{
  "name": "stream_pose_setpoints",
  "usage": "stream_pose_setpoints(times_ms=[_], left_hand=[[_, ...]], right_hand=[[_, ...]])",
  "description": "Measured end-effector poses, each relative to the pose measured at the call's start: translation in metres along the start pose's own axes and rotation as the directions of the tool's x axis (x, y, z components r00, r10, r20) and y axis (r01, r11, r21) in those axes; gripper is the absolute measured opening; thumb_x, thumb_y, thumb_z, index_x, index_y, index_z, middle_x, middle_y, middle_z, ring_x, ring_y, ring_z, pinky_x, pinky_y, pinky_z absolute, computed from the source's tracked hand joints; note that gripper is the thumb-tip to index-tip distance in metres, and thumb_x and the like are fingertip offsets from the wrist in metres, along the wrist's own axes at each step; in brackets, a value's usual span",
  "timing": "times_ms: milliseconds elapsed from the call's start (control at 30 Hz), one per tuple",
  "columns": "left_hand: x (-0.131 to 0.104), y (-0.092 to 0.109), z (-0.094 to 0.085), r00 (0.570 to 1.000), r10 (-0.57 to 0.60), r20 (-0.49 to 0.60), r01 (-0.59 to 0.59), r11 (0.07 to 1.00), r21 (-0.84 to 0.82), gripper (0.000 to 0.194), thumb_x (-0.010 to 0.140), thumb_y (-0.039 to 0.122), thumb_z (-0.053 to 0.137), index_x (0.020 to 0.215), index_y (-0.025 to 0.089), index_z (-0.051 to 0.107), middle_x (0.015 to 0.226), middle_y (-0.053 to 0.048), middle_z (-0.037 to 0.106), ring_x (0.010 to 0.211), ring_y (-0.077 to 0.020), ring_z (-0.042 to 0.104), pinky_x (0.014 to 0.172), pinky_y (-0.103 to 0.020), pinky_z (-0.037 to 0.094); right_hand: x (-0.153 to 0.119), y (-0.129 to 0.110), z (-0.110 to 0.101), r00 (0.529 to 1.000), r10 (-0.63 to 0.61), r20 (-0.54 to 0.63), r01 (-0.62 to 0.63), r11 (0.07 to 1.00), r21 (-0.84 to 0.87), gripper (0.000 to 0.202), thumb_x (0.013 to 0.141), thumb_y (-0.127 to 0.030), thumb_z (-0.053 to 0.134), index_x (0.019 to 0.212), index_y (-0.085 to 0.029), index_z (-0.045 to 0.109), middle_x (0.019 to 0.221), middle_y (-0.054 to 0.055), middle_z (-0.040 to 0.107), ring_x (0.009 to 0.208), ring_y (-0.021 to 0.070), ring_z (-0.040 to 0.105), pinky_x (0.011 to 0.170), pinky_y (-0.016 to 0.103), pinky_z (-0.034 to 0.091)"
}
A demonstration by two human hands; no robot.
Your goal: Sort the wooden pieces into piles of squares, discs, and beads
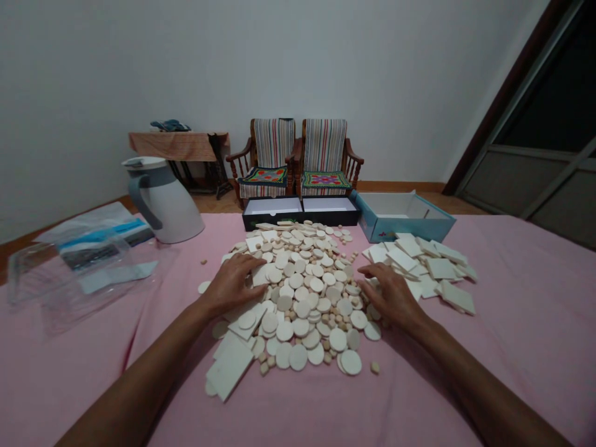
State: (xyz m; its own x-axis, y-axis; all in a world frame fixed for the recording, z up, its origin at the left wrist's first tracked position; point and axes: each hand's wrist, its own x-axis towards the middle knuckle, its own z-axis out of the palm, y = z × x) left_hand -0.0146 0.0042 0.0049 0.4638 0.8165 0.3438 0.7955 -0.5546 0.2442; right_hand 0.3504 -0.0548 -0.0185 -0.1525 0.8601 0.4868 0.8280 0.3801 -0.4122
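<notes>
A wide pile of pale wooden discs (301, 292) lies in front of me, mixed with small wooden cubes (342, 323). My left hand (236, 282) rests against the pile's left side, thumb and fingers apart, touching the outer pieces. On the opposite side my right hand (388, 293) is at the pile's edge with its fingers stretched out and apart. Neither hand grips a piece that I can make out. Below my left hand lie several pale rectangular tiles (231, 366). Beyond my right hand is a heap of square tiles (440, 268).
Two black trays (273, 218) and a light blue box (404, 225) stand behind the pile. To the left are a grey-white jug (174, 208) and clear plastic packaging (93, 267). A pink cloth (326, 413) covers the surface. Two wooden armchairs (274, 146) stand by the wall.
</notes>
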Motion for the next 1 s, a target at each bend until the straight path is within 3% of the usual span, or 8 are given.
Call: stream_pose_setpoints(times_ms=[133,367,467,567,633,767,900,1000], left_hand=[[0.0,0.005,-0.004,0.999,-0.012,-0.038,0.014,0.999,0.046,0.048,0.074,0.044,0.065,0.115,0.02,0.063,0.114,-0.012,0.065,0.106,-0.0297,0.058,0.092,-0.045,0.047],[0.004,0.017,-0.026,0.975,-0.031,-0.218,0.076,0.977,0.198,0.044,0.078,0.046,0.061,0.113,0.018,0.062,0.107,-0.014,0.065,0.097,-0.031,0.06,0.084,-0.044,0.05],[0.008,0.038,-0.02,0.97,-0.019,-0.241,0.044,0.994,0.097,0.045,0.08,0.042,0.061,0.117,0.018,0.059,0.11,-0.013,0.065,0.101,-0.0304,0.061,0.086,-0.044,0.051],[0.012,0.073,-0.008,0.977,0.047,-0.21,-0.067,0.994,-0.088,0.044,0.082,0.038,0.062,0.12,0.019,0.054,0.114,-0.01,0.065,0.1,-0.0256,0.062,0.085,-0.041,0.053],[0.014,0.098,0.001,0.978,0.134,-0.159,-0.16,0.973,-0.166,0.041,0.082,0.033,0.062,0.119,0.02,0.053,0.114,-0.009,0.065,0.1,-0.0238,0.062,0.085,-0.039,0.053],[0.018,0.137,0.016,0.951,0.281,-0.127,-0.306,0.908,-0.286,0.041,0.081,0.025,0.064,0.119,0.02,0.052,0.113,-0.01,0.064,0.103,-0.0232,0.061,0.087,-0.037,0.052],[0.022,0.151,0.03,0.946,0.29,-0.144,-0.323,0.879,-0.351,0.039,0.081,0.023,0.065,0.118,0.021,0.052,0.112,-0.01,0.065,0.105,-0.0234,0.061,0.089,-0.037,0.051],[0.026,0.152,0.036,0.948,0.293,-0.124,-0.318,0.874,-0.368,0.044,0.083,0.027,0.066,0.123,0.022,0.05,0.118,-0.011,0.063,0.111,-0.0245,0.059,0.093,-0.04,0.049]], right_hand=[[-0.002,0.002,0.0,1.0,0.009,0.011,-0.009,1.0,-0.011,0.025,0.089,-0.027,0.048,0.104,-0.016,0.065,0.099,0.011,0.067,0.093,0.0249,0.062,0.081,0.04,0.049],[-0.004,0.0,-0.004,1.0,0.005,0.004,-0.005,1.0,0.029,0.023,0.089,-0.024,0.048,0.102,-0.017,0.065,0.098,0.011,0.066,0.091,0.0237,0.062,0.08,0.039,0.049],[-0.005,-0.007,-0.005,1.0,-0.002,0.004,0.002,0.994,0.107,0.023,0.091,-0.024,0.047,0.1,-0.016,0.066,0.098,0.011,0.067,0.092,0.0233,0.062,0.082,0.039,0.049],[-0.007,-0.018,-0.005,1.0,0.014,0.019,-0.018,0.965,0.262,0.021,0.09,-0.027,0.051,0.101,-0.017,0.066,0.098,0.01,0.068,0.091,0.0217,0.063,0.082,0.037,0.049],[-0.007,-0.025,-0.004,0.993,0.086,0.085,-0.114,0.901,0.419,0.024,0.09,-0.032,0.054,0.105,-0.018,0.065,0.093,0.007,0.069,0.082,0.0195,0.065,0.074,0.034,0.051],[-0.008,-0.037,-0.006,0.946,0.192,0.26,-0.321,0.641,0.697,0.033,0.089,-0.044,0.055,0.104,-0.016,0.063,0.07,0.001,0.065,0.059,0.0147,0.062,0.054,0.026,0.047],[-0.005,-0.042,-0.016,0.92,0.237,0.31,-0.389,0.485,0.783,0.034,0.08,-0.045,0.065,0.098,-0.017,0.062,0.061,-0.004,0.058,0.047,0.0104,0.054,0.045,0.022,0.042],[0.001,-0.034,-0.026,0.916,0.269,0.299,-0.397,0.485,0.78,0.032,0.074,-0.043,0.07,0.092,-0.017,0.063,0.063,-0.004,0.059,0.05,0.0102,0.055,0.046,0.022,0.044]])
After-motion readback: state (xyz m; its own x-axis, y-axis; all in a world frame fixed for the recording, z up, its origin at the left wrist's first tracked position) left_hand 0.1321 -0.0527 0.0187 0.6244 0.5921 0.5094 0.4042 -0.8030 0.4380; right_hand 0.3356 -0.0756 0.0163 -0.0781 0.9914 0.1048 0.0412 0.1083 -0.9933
